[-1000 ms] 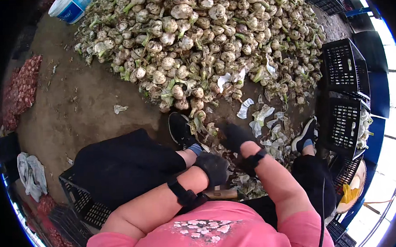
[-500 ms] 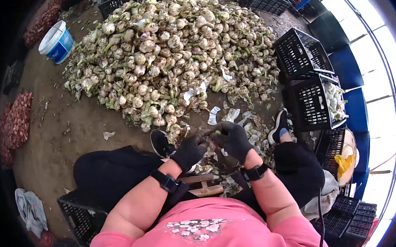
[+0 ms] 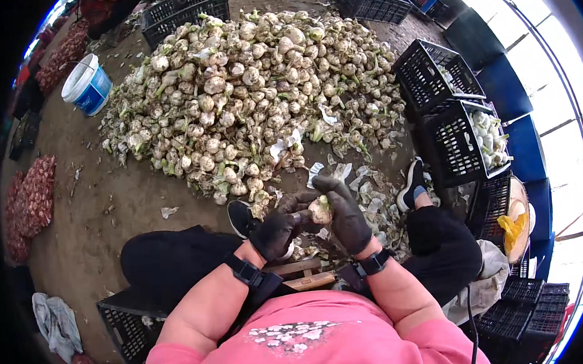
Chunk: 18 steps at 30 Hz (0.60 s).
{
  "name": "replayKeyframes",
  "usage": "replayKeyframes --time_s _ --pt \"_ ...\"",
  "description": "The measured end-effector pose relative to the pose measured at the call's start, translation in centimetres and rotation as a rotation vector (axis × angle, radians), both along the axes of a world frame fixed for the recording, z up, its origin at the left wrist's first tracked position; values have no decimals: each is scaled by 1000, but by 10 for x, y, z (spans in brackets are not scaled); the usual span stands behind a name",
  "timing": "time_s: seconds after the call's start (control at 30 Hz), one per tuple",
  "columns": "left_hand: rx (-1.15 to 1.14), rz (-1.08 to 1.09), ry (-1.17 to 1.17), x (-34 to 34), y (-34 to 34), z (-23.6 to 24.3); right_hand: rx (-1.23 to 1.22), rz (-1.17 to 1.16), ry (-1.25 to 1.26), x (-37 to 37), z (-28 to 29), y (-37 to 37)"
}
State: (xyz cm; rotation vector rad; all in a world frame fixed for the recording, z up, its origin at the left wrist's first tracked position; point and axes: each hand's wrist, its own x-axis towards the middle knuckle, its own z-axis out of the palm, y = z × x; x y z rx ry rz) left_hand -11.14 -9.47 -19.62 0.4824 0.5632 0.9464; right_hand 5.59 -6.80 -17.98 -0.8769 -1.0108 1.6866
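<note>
Holding one bulb (image 3: 320,210) between them, half-curled hands (image 3: 277,231) (image 3: 348,222) sit left of a crate (image 3: 456,147) of white bulbs (image 3: 490,137).

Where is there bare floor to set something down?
Mostly bare floor lies left, between the garlic pile and red mesh sack, from the bucket down to the left knee; small scraps dot it. Crowded: peelings between the shoes, black crates along the right.

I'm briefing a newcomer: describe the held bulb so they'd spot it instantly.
Find the big bulb pile. Below it are the dark-gloved left hand and right hand. Between them is the pale bulb with a green patch, held apart from the heaped ones.
</note>
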Motion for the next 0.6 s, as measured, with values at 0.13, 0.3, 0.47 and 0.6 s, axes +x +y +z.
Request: replayKeyframes --time_s 0.13,0.3,0.47,0.6 --pt "-76 117 41 -4 3 -3 -24 119 -184 -5 -7 -3" --pt "105 130 510 -10 5 -2 88 86 -785 -13 -8 6" --pt "44 255 523 -6 8 -1 595 -90 -1124 -16 4 3" --pt "33 197 412 -13 11 5 380 31 -982 -13 8 1"
